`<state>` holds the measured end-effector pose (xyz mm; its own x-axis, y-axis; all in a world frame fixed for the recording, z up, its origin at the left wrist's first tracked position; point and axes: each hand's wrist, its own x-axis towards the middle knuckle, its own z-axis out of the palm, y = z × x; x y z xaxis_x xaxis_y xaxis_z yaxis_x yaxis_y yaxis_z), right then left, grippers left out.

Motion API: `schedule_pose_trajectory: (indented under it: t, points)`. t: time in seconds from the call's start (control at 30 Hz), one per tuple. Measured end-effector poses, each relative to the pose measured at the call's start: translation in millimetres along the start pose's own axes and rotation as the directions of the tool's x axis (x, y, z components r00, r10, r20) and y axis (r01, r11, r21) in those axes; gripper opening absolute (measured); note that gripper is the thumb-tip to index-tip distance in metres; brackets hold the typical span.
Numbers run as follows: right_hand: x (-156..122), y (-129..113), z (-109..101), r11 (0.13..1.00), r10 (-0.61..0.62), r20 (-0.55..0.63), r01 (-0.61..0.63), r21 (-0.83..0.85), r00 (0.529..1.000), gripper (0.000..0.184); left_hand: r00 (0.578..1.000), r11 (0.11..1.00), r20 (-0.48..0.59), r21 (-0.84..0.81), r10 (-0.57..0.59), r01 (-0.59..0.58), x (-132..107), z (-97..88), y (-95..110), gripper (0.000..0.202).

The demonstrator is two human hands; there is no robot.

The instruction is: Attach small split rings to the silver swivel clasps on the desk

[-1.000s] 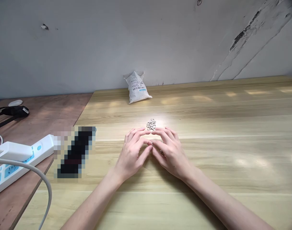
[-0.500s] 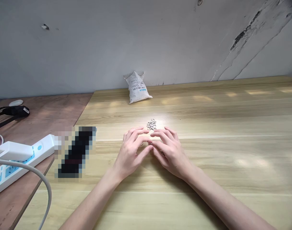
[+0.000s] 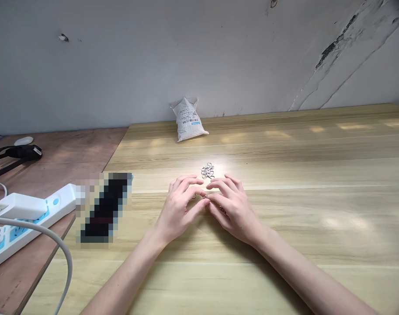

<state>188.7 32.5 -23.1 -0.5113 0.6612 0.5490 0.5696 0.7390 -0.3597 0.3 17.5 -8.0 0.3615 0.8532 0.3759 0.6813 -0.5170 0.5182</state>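
Observation:
My left hand and my right hand meet fingertip to fingertip low over the wooden table. Between both thumbs and index fingers is pinched a small metal ring, mostly covered by the fingertips. The other fingers of each hand are curved and raised. A thin metal loop shows beside my left index finger. Under my right palm more metal pieces are partly visible. Just beyond the fingertips lies a small heap of silvery metal rings, too small to make out singly.
A white printed parcel bag leans near the wall at the back. To the left lie a blurred-out dark phone-like object and a white power strip with a charger and a grey cable. Black straps lie farther back.
The view has shifted very slightly. My fingertips have moved a little around the metal ring, which shows a bit more between them; both hands otherwise stay in place.

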Motion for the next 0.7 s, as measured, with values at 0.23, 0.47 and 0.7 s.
schedule_pose_trajectory:
  t: [0.23, 0.47, 0.7]
  points:
    - [-1.3, 0.7, 0.5, 1.0, 0.006, 0.029, -0.007, 0.022, 1.0, 0.017, 1.0, 1.0, 0.02, -0.03, -0.002, 0.002, 0.6, -0.4, 0.5, 0.008]
    - [-1.8, 2.7, 0.8, 0.996, 0.002, 0.096, -0.011, 0.091, 0.995, 0.015, 0.998, 0.993, 0.069, -0.115, -0.006, 0.014, -0.5, 1.4, -1.9, 0.006]
    - [-2.4, 4.1, 1.2, 0.995, -0.002, 0.117, -0.009, 0.1, 0.993, 0.015, 0.994, 0.981, 0.108, -0.187, -0.024, 0.044, 0.0, 3.7, -3.3, 0.006]
